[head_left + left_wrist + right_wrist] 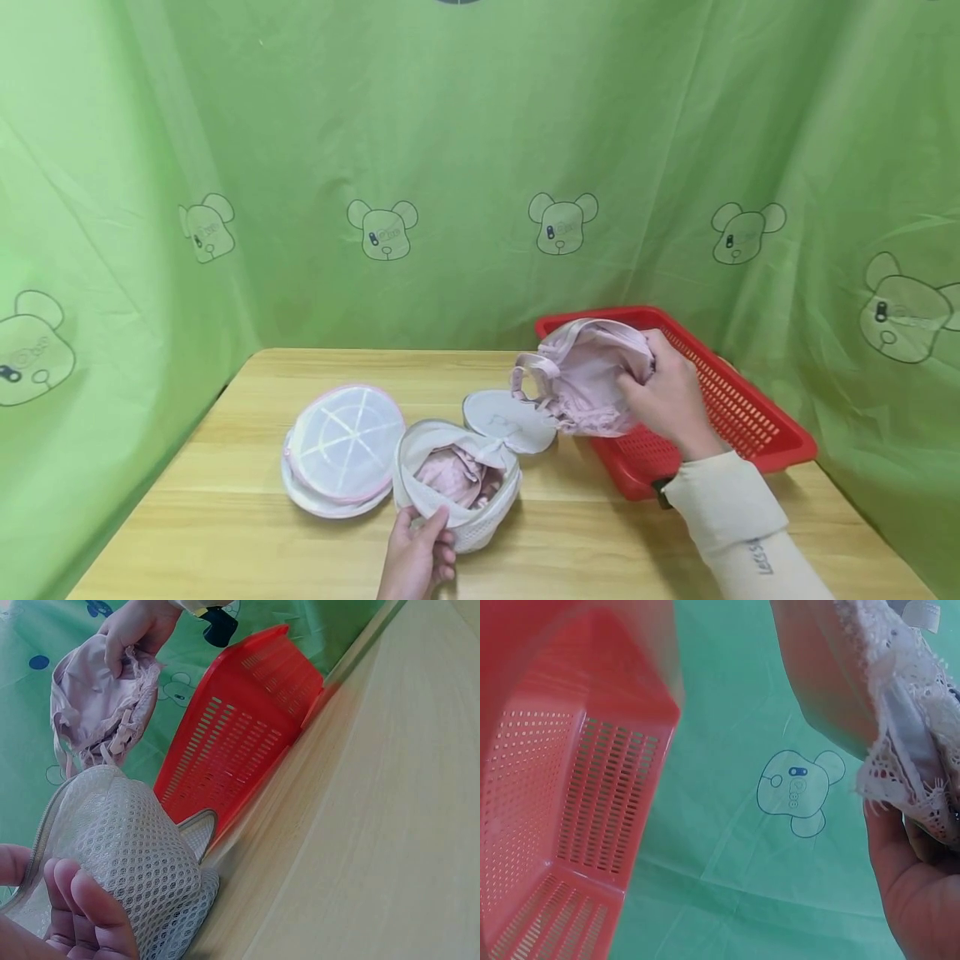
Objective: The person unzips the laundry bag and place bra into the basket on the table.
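Note:
My right hand (670, 398) grips a pale pink lace-trimmed bra (588, 379), its cups folded together and a strap looping off the left side, held up over the near-left part of the red basket. My left hand (417, 552) pinches the front rim of a white mesh laundry bag (477, 532), thumb at the edge and other fingers outside. The bag's round lid (512, 422) lies folded back behind its opening. Inside it sits another pink garment (453, 475). In the left wrist view, the zip runs along the rim of the honeycomb mesh bag (139, 847).
A red perforated basket (750, 400) stands at the right of the wooden table (247, 500). Left of the bag lie flat, round white mesh bags (348, 442), the upper one edged in pink. Green curtain (465, 125) with bear drawings surrounds the table's back and sides.

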Available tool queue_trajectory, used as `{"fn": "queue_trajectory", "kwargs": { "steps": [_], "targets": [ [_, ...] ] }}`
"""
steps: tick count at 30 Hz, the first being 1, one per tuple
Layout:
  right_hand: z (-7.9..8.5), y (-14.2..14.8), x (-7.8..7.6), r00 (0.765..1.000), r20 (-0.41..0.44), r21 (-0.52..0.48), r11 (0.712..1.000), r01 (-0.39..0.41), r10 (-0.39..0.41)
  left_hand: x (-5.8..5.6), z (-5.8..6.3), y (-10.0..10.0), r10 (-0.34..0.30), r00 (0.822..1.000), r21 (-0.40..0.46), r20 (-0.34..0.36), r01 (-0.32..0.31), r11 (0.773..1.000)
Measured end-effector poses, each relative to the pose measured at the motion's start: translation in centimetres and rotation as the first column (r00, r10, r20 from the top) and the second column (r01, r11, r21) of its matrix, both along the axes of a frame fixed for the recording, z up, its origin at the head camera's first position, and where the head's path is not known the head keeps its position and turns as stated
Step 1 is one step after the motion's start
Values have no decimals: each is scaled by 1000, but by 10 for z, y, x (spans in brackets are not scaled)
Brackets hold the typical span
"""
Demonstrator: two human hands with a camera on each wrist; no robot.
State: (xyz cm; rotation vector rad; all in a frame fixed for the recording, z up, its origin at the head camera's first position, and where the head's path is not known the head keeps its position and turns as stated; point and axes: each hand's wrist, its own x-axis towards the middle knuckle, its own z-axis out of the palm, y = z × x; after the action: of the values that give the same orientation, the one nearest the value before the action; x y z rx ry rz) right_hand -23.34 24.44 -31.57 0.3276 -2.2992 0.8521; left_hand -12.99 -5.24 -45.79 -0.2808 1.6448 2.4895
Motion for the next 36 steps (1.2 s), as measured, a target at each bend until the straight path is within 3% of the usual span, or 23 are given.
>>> {"fn": "queue_trajectory", "kwargs": {
  "steps": [16, 36],
  "targets": [
    [9, 15, 4, 993, 20, -23, 993, 114, -113, 0, 2, -1, 0, 1000, 3, 6, 0, 1000],
    [9, 34, 7, 968, 101, -53, 970, 235, -229, 0, 0, 0, 6, 1000, -15, 2, -6, 1000]
  ]
}}
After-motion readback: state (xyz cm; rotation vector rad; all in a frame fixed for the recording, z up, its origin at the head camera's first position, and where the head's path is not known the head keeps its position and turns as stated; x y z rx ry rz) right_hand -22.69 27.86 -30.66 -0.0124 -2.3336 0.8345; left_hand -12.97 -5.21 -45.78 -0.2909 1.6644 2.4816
